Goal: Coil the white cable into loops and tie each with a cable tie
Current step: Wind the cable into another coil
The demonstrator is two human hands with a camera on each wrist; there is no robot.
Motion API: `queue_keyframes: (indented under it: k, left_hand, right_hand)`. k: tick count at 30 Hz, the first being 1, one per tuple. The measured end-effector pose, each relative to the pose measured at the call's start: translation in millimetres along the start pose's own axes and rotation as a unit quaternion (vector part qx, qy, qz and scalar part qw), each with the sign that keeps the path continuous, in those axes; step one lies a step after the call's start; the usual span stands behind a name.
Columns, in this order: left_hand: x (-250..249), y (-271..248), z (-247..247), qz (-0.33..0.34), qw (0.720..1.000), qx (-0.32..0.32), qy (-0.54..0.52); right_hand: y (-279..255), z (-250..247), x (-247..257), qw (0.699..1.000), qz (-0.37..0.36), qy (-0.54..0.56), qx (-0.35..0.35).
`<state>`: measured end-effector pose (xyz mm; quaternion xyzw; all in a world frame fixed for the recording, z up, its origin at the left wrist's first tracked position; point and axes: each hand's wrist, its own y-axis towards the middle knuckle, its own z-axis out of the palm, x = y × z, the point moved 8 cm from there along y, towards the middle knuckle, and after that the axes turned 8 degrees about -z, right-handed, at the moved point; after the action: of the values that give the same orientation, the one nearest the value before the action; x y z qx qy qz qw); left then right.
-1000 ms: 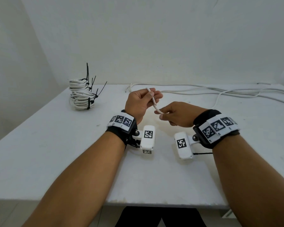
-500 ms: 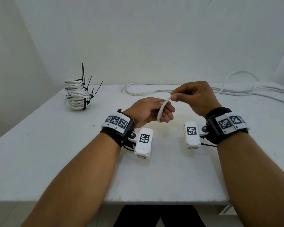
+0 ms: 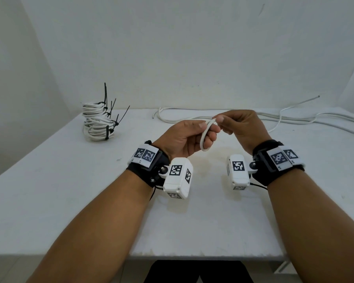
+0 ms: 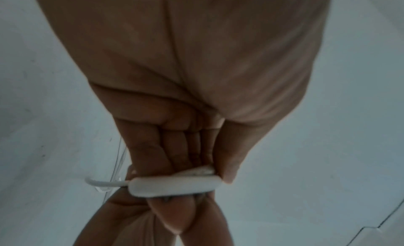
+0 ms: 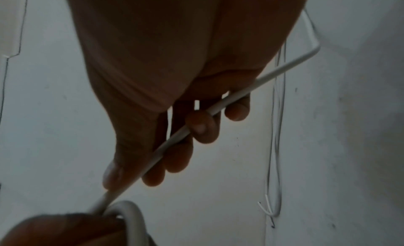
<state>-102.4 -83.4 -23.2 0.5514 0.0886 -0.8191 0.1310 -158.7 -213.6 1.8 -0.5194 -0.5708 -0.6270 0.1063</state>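
- Both hands are raised above the tabletop (image 3: 70, 201), close together in front of us, and between them we hold the white cable (image 3: 206, 133).
- Our left hand (image 3: 184, 139) has its fingers curled and its thumb pressed down on a small loop of the cable, which hangs below the fingertips; the left wrist view shows that loop edge-on (image 4: 174, 187), clamped between thumb and fingers.
- Our right hand (image 3: 243, 127) pinches the cable at the top of the loop with thumb and forefinger, just beside the left thumb.
- From the right wrist view, the cable (image 5: 196, 125) runs slantwise across the curled fingers (image 5: 202, 128) of the right hand (image 5: 174, 76), then down to the loop held by the left hand (image 5: 54, 230).
- Behind the hands, the loose length of the cable trails along the back of the tabletop toward the right, lying in several long strands (image 3: 294, 117).
- Well apart from us, at the back left of the tabletop, stands a stack of coiled cable bundles (image 3: 97, 122), each bound with black cable ties (image 3: 107, 133) whose tails stick up and out.
- Each wrist carries a black band with printed markers and a white camera block, left (image 3: 177, 177) and right (image 3: 238, 169).
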Motion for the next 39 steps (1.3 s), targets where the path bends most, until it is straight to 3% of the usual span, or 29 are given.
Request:
queue_keyframes:
  k: [5, 9, 13, 15, 17, 19, 20, 22, 25, 32, 34, 39]
  left_hand:
    - [-11, 1, -4, 0.053, 0.997, -0.009, -0.061]
    - [-19, 7, -22, 0.119, 0.985, -0.116, -0.055]
    - [-17, 7, -44, 0.158, 0.957, -0.235, 0.062]
    - [-21, 5, -44, 0.170, 0.925, -0.271, 0.205]
    - [-27, 5, -39, 0.170, 0.867, -0.276, 0.378]
    - [-23, 8, -34, 0.123, 0.811, -0.251, 0.514]
    - [-18, 9, -33, 0.089, 0.804, -0.229, 0.541]
    - [-9, 10, -30, 0.036, 0.835, -0.184, 0.517]
    - [-5, 10, -24, 0.004, 0.914, -0.148, 0.377]
    - [-6, 3, -6, 0.020, 0.975, -0.058, 0.216]
    - [-11, 2, -3, 0.035, 0.988, -0.034, 0.146]
    - [-22, 0, 0, 0.089, 0.995, -0.014, 0.028]
  right_hand:
    - [-7, 19, -9, 0.990, 0.059, -0.093, 0.089]
    - [-18, 43, -17, 0.935, 0.131, -0.231, 0.235]
    - [-27, 70, -13, 0.875, 0.125, -0.319, 0.341]
    - [-28, 74, -6, 0.858, 0.089, -0.356, 0.359]
    - [-24, 70, 5, 0.860, 0.050, -0.377, 0.341]
    - [-16, 56, 16, 0.893, 0.024, -0.355, 0.277]
    - [-11, 47, 20, 0.913, 0.015, -0.332, 0.235]
    - [-5, 29, 25, 0.944, 0.000, -0.285, 0.164]
    - [-2, 8, 25, 0.964, -0.010, -0.248, 0.092]
    - [2, -21, 16, 0.992, -0.026, -0.115, -0.040]
    - [2, -19, 4, 0.993, 0.001, -0.109, -0.038]
    - [-8, 22, -18, 0.973, 0.102, -0.172, 0.117]
